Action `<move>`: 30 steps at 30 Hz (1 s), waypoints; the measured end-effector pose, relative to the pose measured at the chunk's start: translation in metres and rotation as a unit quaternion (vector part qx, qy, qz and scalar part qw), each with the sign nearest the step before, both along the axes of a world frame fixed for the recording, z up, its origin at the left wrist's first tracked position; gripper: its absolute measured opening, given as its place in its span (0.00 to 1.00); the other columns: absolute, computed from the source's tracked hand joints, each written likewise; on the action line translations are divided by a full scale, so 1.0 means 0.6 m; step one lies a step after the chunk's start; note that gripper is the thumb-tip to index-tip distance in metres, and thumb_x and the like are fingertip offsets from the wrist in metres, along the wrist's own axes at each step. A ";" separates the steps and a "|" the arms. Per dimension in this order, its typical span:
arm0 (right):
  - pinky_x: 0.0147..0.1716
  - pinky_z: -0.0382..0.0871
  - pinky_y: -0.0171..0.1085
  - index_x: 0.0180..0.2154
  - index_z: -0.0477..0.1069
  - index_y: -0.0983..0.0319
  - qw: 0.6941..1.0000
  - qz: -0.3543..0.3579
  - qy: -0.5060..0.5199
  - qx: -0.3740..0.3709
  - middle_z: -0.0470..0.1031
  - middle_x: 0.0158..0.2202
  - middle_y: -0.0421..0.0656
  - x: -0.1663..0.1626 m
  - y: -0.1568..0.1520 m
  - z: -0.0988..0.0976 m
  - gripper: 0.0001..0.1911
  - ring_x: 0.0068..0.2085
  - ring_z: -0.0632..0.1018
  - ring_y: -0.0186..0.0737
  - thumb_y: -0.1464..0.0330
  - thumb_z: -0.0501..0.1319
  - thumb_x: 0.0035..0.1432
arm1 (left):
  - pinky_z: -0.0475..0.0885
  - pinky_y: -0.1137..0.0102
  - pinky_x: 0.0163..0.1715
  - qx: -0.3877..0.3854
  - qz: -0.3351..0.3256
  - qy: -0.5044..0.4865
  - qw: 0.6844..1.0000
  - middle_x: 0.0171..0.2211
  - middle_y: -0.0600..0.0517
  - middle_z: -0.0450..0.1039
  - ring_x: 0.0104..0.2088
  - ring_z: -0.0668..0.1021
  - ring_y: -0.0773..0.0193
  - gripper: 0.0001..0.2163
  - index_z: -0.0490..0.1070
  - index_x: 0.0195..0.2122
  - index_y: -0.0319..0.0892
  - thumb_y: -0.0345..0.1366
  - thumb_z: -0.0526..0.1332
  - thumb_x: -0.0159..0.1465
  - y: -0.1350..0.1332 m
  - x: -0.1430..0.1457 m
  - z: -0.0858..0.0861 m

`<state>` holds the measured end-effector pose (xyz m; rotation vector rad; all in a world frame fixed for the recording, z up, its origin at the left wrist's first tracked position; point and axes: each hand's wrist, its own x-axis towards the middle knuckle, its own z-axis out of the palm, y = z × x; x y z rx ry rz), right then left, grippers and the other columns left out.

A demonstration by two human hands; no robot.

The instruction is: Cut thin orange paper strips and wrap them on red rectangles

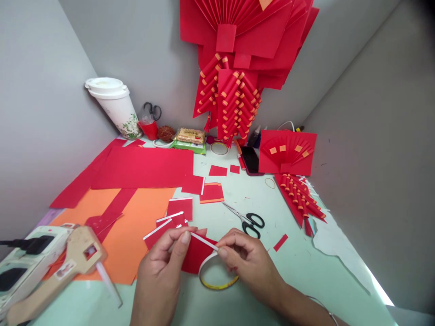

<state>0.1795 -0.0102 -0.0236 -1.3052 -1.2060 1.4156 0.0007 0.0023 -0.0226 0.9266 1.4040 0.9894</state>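
Observation:
My left hand (165,267) pinches a small red paper piece (195,256) by its top edge, where a white strip of tape (204,241) runs across. My right hand (246,260) pinches the other end of that white strip, which curls down from a thin roll of double-sided tape (217,284) lying on the table under my fingers. Both hands are closed. Several more red pieces edged with white strips (171,219) lie just beyond my left hand.
Black-handled scissors (246,220) lie past my right hand. A glue gun (64,271) and a power strip (23,265) sit at the left. Orange paper (136,235) and red sheets (142,167) cover the left. Red firecracker decorations (299,194) lie at the right and hang on the wall (231,104).

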 end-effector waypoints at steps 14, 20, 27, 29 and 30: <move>0.27 0.64 0.32 0.30 0.76 0.60 0.997 -0.037 -0.068 -0.024 0.72 0.28 0.38 -0.004 -0.004 0.009 0.05 0.26 0.68 0.31 0.66 0.64 0.55 | 0.68 0.63 0.51 0.077 0.014 0.200 0.977 0.44 0.51 0.81 0.48 0.78 0.53 0.20 0.76 0.42 0.52 0.59 0.59 0.60 -0.011 0.008 0.013; 0.25 0.63 0.32 0.29 0.75 0.60 0.995 -0.047 -0.077 -0.033 0.69 0.25 0.37 -0.007 -0.003 0.010 0.06 0.25 0.67 0.31 0.65 0.65 0.54 | 0.70 0.64 0.48 0.080 0.023 0.214 0.973 0.41 0.52 0.82 0.46 0.80 0.54 0.19 0.77 0.40 0.52 0.59 0.58 0.60 -0.014 0.010 0.014; 0.24 0.61 0.32 0.28 0.73 0.61 0.994 -0.048 -0.081 -0.055 0.68 0.23 0.36 -0.007 -0.003 0.011 0.07 0.24 0.66 0.31 0.64 0.65 0.54 | 0.73 0.67 0.44 0.105 0.031 0.216 0.970 0.39 0.53 0.83 0.41 0.81 0.56 0.17 0.77 0.38 0.51 0.57 0.59 0.60 -0.013 0.013 0.022; 0.25 0.62 0.32 0.28 0.73 0.60 0.994 -0.051 -0.084 -0.050 0.69 0.24 0.36 -0.008 -0.003 0.011 0.07 0.25 0.66 0.31 0.64 0.65 0.53 | 0.73 0.68 0.44 0.106 0.032 0.215 0.970 0.39 0.53 0.83 0.41 0.81 0.56 0.17 0.76 0.38 0.51 0.57 0.59 0.61 -0.014 0.013 0.023; 0.25 0.62 0.32 0.28 0.73 0.60 0.994 -0.053 -0.085 -0.046 0.69 0.24 0.36 -0.008 -0.003 0.011 0.07 0.25 0.67 0.32 0.64 0.65 0.53 | 0.73 0.68 0.44 0.105 0.031 0.215 0.970 0.39 0.53 0.83 0.41 0.81 0.57 0.17 0.76 0.38 0.51 0.56 0.59 0.61 -0.015 0.013 0.023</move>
